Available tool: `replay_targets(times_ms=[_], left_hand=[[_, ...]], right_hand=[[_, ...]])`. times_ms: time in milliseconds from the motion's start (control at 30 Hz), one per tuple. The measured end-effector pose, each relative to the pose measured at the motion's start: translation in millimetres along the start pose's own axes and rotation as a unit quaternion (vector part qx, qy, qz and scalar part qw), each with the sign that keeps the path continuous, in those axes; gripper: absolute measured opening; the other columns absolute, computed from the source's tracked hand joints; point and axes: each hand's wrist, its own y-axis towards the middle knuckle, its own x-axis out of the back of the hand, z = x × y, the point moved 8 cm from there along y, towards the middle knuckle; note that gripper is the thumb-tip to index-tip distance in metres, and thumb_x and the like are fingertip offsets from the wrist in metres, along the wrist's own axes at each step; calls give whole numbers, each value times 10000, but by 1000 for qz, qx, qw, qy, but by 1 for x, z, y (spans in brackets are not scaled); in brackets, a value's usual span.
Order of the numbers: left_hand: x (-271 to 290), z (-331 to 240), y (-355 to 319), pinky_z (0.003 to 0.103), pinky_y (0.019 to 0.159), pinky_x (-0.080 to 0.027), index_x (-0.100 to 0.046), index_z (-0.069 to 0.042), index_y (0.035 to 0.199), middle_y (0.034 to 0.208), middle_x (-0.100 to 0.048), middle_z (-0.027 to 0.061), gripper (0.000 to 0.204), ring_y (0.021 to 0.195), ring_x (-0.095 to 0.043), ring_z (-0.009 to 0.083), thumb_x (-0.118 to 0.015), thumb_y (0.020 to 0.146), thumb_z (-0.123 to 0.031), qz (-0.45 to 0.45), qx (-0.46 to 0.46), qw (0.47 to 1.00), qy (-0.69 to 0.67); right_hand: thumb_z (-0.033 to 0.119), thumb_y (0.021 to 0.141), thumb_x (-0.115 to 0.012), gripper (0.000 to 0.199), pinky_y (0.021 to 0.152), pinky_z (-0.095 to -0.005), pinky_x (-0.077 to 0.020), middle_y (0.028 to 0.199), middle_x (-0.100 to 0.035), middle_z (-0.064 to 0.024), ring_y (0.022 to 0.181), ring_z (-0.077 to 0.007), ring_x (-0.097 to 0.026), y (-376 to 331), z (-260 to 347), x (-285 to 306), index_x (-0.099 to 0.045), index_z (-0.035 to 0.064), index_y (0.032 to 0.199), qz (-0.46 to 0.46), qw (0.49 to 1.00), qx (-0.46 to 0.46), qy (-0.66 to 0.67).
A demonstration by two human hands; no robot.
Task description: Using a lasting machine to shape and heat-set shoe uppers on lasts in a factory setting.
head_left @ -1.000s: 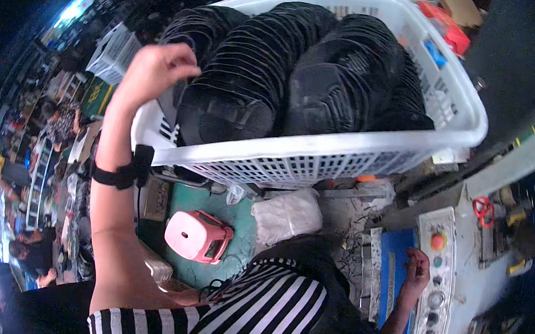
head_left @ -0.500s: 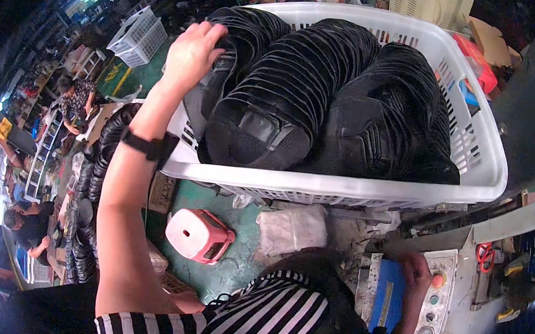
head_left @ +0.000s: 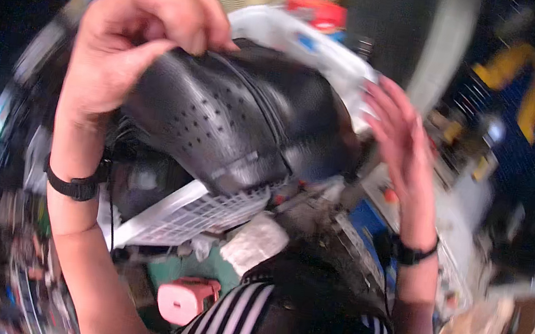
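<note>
A black leather shoe upper with rows of punched holes and a seam is raised close in front of me. My left hand pinches its top edge between thumb and fingers. To the right of it, my right hand is apart from the upper, its fingers stretched out and holding nothing. Behind and below, the white plastic basket is partly covered by the upper. More black pieces in the basket show, blurred, under the held one.
A pink stool stands on the green floor below the basket, near a whitish bundle. On the right are a blue pad and a pale machine panel. A red object lies beyond the basket.
My left hand has lifted a black shoe upper out of the basket and close to me. My right hand has risen from beside the machine panel. The view has swung to the right.
</note>
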Motion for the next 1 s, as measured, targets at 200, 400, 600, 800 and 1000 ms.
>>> replay_targets(times_ms=[200,400,600,800,1000], left_hand=[[-137,124,96,234,690,-458,-532,-52,792,847,-592,91,94,783,-566,156,-618,818,-79,147,93,961,-215],[-263,200,138,295,872,-450,-499,10,1226,1071,-607,52,429,1022,-561,128,-568,891,-249,290,349,723,-522],[-290,230,212,220,768,-399,-638,-41,889,832,-588,-52,235,796,-510,49,-638,854,-273,251,166,900,-315],[-285,301,264,211,617,-412,-615,-52,929,778,-566,-48,199,680,-513,57,-600,888,-246,10,208,887,-412],[-304,337,253,237,719,-479,-537,-52,1210,1040,-614,52,342,844,-587,105,-551,869,-63,-34,256,885,-386]], right_hand=[[474,885,-500,629,816,-330,-496,1116,-596,-114,977,-191,-590,-86,18,57,-440,-25,1262,82,930,-69,350],[186,836,-647,395,828,-277,-469,1003,-643,-54,887,-124,-607,-132,45,151,-541,-26,1152,-159,978,-61,122],[182,846,-646,162,723,-212,-436,839,-628,22,750,-54,-553,-156,88,248,-617,62,950,-270,961,-19,-63],[168,863,-623,170,757,-242,-448,854,-625,-6,809,-93,-565,-75,110,311,-590,32,959,-346,936,68,-6],[151,846,-644,138,609,-245,-477,774,-629,-40,648,-118,-575,-79,63,334,-591,25,864,-396,915,19,70]])
